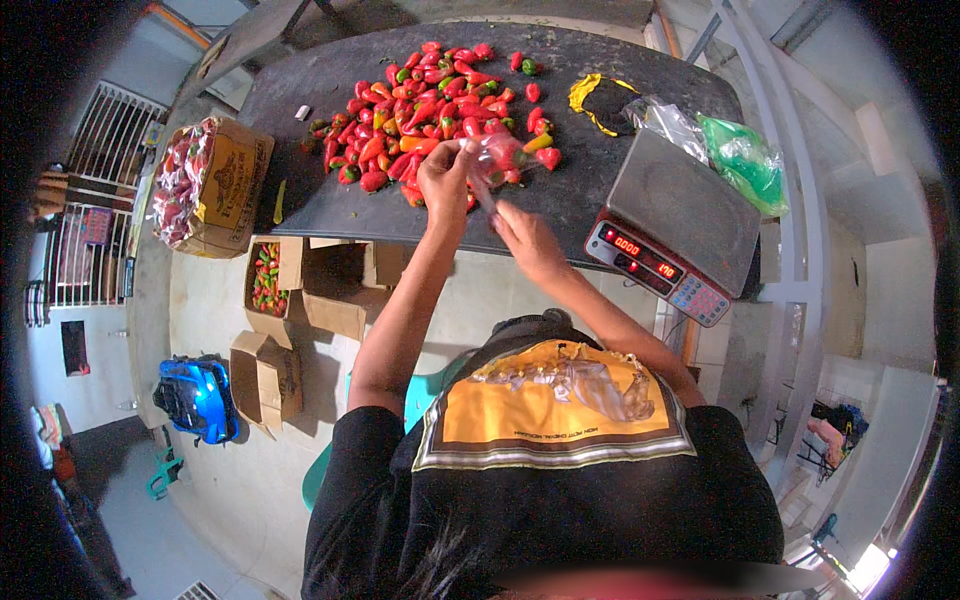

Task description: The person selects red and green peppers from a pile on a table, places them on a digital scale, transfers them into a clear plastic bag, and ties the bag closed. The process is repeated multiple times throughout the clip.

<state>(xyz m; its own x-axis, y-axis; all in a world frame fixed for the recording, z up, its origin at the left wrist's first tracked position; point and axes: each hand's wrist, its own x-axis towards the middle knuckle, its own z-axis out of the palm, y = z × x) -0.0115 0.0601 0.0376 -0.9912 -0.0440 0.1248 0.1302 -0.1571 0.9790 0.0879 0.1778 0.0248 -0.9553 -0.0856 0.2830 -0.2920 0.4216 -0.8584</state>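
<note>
A: What are the two hands busy with?

B: A clear plastic bag (497, 152), stretched between them over the near side of the pepper heap. The left hand (445, 182) pinches it, thumb and fingers drawn together. The right hand (533, 245) is closed in on a thin, twisted strip of the same plastic, a little nearer and to the right — that hand is blurred, so I can't tell its exact grip.

A: Are there peppers inside the bag?

B: Red shows through it, but I can't tell whether that is inside or behind.

A: And the loose peppers?

B: The peppers (430, 110) lie heaped on the far middle of the dark bench (340, 215), mostly red, some orange and green, with a few strays at the right edge of the heap.

A: What stands to the right?

B: A digital scale (690, 190) with red lit digits, its keypad on the near side, and a green plastic bag (740, 155) just beyond its far right corner.

A: On the left?

B: A carton (232, 190) with packed red peppers (180, 185) bulging from it. Nearer, down on the floor, are an open cardboard box (345, 295) and a blue backpack (197, 398)
</note>
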